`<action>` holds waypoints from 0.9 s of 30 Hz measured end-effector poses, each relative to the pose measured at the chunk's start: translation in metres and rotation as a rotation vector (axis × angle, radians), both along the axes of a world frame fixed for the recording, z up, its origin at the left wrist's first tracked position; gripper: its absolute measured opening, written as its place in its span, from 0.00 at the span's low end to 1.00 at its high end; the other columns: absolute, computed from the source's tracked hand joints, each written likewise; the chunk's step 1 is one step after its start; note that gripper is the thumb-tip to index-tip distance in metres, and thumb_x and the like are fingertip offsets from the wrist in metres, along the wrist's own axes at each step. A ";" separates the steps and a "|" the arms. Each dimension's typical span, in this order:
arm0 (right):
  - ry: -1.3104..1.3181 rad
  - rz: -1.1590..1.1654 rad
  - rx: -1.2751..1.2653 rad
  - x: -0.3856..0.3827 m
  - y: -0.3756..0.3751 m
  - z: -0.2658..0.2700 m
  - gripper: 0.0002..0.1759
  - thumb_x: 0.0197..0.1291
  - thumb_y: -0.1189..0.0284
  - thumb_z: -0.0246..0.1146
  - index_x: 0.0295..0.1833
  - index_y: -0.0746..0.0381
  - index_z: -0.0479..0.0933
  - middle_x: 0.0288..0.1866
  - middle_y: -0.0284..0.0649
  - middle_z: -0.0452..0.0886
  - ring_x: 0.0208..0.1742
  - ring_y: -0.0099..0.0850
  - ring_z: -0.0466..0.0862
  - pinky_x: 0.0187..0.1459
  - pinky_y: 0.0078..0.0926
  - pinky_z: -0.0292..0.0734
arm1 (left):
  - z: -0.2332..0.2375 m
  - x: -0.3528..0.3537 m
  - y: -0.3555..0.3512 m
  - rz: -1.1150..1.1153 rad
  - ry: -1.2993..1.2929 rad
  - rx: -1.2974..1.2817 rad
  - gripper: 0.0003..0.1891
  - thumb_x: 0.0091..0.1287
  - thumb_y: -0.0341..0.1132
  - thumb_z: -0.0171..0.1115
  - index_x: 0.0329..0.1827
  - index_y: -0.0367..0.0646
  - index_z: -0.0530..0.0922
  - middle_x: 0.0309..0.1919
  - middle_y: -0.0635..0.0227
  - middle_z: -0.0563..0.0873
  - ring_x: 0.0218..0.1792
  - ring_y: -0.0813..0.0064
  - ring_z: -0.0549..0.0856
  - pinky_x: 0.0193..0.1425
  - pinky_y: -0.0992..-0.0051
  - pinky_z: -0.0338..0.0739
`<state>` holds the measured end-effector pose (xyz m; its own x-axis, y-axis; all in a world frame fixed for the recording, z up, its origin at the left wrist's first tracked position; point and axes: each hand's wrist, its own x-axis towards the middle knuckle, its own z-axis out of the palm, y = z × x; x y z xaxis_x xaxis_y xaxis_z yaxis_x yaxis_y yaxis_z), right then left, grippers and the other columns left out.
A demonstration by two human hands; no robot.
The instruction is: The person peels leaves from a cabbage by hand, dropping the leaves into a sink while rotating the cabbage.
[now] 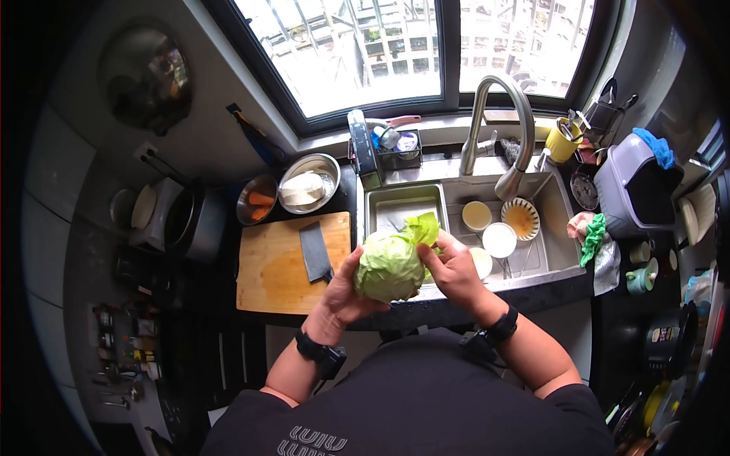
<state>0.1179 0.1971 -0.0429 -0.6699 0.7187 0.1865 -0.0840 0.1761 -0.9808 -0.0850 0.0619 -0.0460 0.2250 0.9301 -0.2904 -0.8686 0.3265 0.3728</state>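
Note:
A pale green cabbage (389,267) is held up over the front edge of the sink. My left hand (346,290) cups it from the left and below, fingers wrapped round its side. My right hand (455,267) pinches a loose outer leaf (420,230) at the cabbage's upper right, and the leaf stands partly away from the head. Left of the cabbage, a cleaver (314,252) lies on the wooden cutting board (262,266). Behind the cabbage is a rectangular metal basin (405,199).
Several bowls, including a striped bowl (521,219) and a white bowl (499,240), sit in the sink (559,254) under the tall faucet (506,91). Behind the board stand a metal bowl (309,182) with a white block and a smaller bowl (256,200) with orange pieces. A grey bin (635,186) is at right.

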 end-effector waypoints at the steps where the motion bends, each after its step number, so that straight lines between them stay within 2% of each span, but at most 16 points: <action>1: 0.108 0.091 -0.160 0.000 0.000 -0.002 0.25 0.80 0.59 0.66 0.69 0.67 0.79 0.61 0.40 0.87 0.53 0.26 0.87 0.52 0.26 0.85 | 0.003 0.001 0.000 0.000 0.000 -0.001 0.46 0.74 0.70 0.59 0.86 0.50 0.61 0.75 0.41 0.74 0.70 0.27 0.78 0.44 0.54 0.97; 2: 0.136 0.204 -0.267 0.002 0.001 -0.010 0.30 0.80 0.58 0.66 0.75 0.67 0.74 0.65 0.40 0.85 0.58 0.26 0.86 0.57 0.27 0.85 | 0.007 0.004 -0.002 0.001 -0.032 0.006 0.43 0.76 0.67 0.58 0.85 0.49 0.62 0.72 0.43 0.78 0.66 0.36 0.83 0.43 0.54 0.97; 3: 0.136 0.203 -0.270 0.003 -0.001 -0.009 0.30 0.80 0.58 0.66 0.75 0.67 0.74 0.65 0.40 0.85 0.58 0.26 0.86 0.57 0.27 0.85 | 0.010 0.005 -0.003 0.002 -0.064 0.013 0.41 0.78 0.65 0.57 0.84 0.47 0.64 0.70 0.46 0.81 0.62 0.44 0.88 0.41 0.53 0.97; 4: 0.191 0.217 -0.246 0.003 -0.002 -0.007 0.30 0.79 0.57 0.66 0.74 0.67 0.75 0.66 0.40 0.85 0.59 0.26 0.86 0.58 0.27 0.84 | 0.011 0.005 -0.002 0.001 -0.064 0.013 0.41 0.78 0.65 0.57 0.84 0.47 0.64 0.70 0.46 0.81 0.62 0.44 0.88 0.41 0.53 0.97; 6: 0.246 0.232 -0.223 0.006 -0.003 -0.002 0.29 0.79 0.57 0.66 0.73 0.68 0.76 0.66 0.39 0.84 0.59 0.25 0.85 0.58 0.27 0.84 | 0.011 0.005 -0.002 -0.003 -0.045 0.053 0.42 0.77 0.66 0.57 0.84 0.47 0.64 0.70 0.45 0.80 0.63 0.41 0.87 0.42 0.54 0.97; 7: 0.218 0.213 -0.210 0.007 -0.003 0.001 0.26 0.80 0.58 0.65 0.70 0.67 0.78 0.62 0.37 0.86 0.57 0.24 0.86 0.56 0.28 0.84 | 0.009 0.004 -0.002 -0.004 -0.045 0.052 0.42 0.77 0.66 0.57 0.84 0.47 0.64 0.70 0.45 0.80 0.63 0.41 0.87 0.42 0.54 0.97; 9: 0.193 0.192 -0.196 0.010 0.001 0.000 0.23 0.80 0.59 0.65 0.67 0.67 0.81 0.57 0.35 0.88 0.55 0.23 0.86 0.53 0.29 0.84 | 0.005 0.002 -0.001 -0.056 -0.104 0.057 0.49 0.73 0.71 0.59 0.87 0.51 0.58 0.75 0.41 0.73 0.70 0.23 0.76 0.45 0.51 0.97; 11: 0.009 0.177 -0.090 0.015 0.010 -0.005 0.15 0.79 0.64 0.66 0.56 0.66 0.85 0.44 0.40 0.92 0.43 0.29 0.90 0.45 0.32 0.84 | 0.007 0.005 -0.001 -0.068 -0.133 0.064 0.49 0.73 0.71 0.59 0.87 0.51 0.58 0.76 0.41 0.73 0.70 0.23 0.76 0.45 0.51 0.97; 12: 0.009 0.173 -0.090 0.015 0.010 0.001 0.15 0.79 0.64 0.66 0.56 0.66 0.85 0.44 0.40 0.92 0.43 0.29 0.90 0.45 0.32 0.84 | 0.008 0.006 -0.001 -0.073 -0.164 0.073 0.49 0.73 0.71 0.59 0.87 0.50 0.58 0.76 0.41 0.72 0.70 0.23 0.76 0.45 0.51 0.97; 14: -0.124 0.027 0.330 0.015 0.007 0.018 0.11 0.77 0.68 0.65 0.48 0.66 0.84 0.33 0.47 0.89 0.33 0.42 0.89 0.39 0.36 0.82 | 0.010 0.007 0.000 -0.061 -0.172 0.059 0.48 0.73 0.71 0.59 0.87 0.50 0.58 0.76 0.41 0.72 0.71 0.23 0.76 0.45 0.51 0.97; 18: -0.211 0.040 0.353 0.016 0.017 0.023 0.10 0.75 0.69 0.66 0.46 0.66 0.84 0.36 0.52 0.87 0.33 0.51 0.87 0.38 0.37 0.83 | 0.007 0.006 0.001 -0.079 -0.166 0.012 0.47 0.74 0.69 0.59 0.87 0.50 0.58 0.76 0.40 0.72 0.71 0.24 0.76 0.43 0.53 0.97; 22: -0.292 0.254 0.240 0.021 0.034 0.041 0.10 0.69 0.70 0.69 0.50 0.64 0.86 0.36 0.49 0.89 0.37 0.43 0.90 0.44 0.35 0.84 | 0.004 0.005 -0.004 -0.096 -0.038 -0.030 0.46 0.74 0.66 0.61 0.87 0.49 0.59 0.74 0.41 0.75 0.69 0.30 0.80 0.42 0.55 0.97; 23: -0.307 0.323 0.144 0.022 0.037 0.045 0.12 0.67 0.70 0.70 0.52 0.63 0.87 0.36 0.48 0.90 0.38 0.40 0.91 0.46 0.34 0.85 | 0.006 0.005 -0.005 -0.102 0.100 -0.057 0.44 0.74 0.66 0.62 0.85 0.49 0.62 0.71 0.46 0.79 0.68 0.40 0.83 0.41 0.57 0.97; 24: -0.385 0.304 0.270 0.018 0.041 0.039 0.15 0.65 0.70 0.72 0.55 0.62 0.88 0.38 0.44 0.91 0.39 0.24 0.89 0.48 0.28 0.84 | 0.006 0.006 -0.006 -0.108 0.238 -0.083 0.43 0.75 0.65 0.62 0.84 0.49 0.64 0.69 0.52 0.83 0.66 0.49 0.86 0.41 0.59 0.96; 25: -0.388 0.305 0.268 0.018 0.044 0.037 0.15 0.65 0.70 0.72 0.55 0.62 0.88 0.38 0.44 0.91 0.39 0.24 0.89 0.48 0.28 0.84 | 0.006 0.007 -0.008 -0.108 0.235 -0.084 0.43 0.75 0.65 0.62 0.84 0.49 0.64 0.69 0.52 0.83 0.66 0.49 0.86 0.41 0.59 0.96; 27: -0.367 0.392 0.073 0.015 0.048 0.039 0.13 0.63 0.73 0.73 0.53 0.63 0.89 0.40 0.38 0.92 0.41 0.20 0.87 0.49 0.26 0.84 | 0.005 0.007 -0.008 -0.095 0.349 -0.140 0.41 0.74 0.64 0.64 0.83 0.50 0.66 0.67 0.59 0.86 0.63 0.58 0.89 0.43 0.59 0.94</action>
<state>0.1328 0.2452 -0.0043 -0.9156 0.3960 -0.0702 0.1888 0.2692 -0.9444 -0.0777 0.0536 -0.0410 0.1730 0.8557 -0.4877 -0.6606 0.4681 0.5869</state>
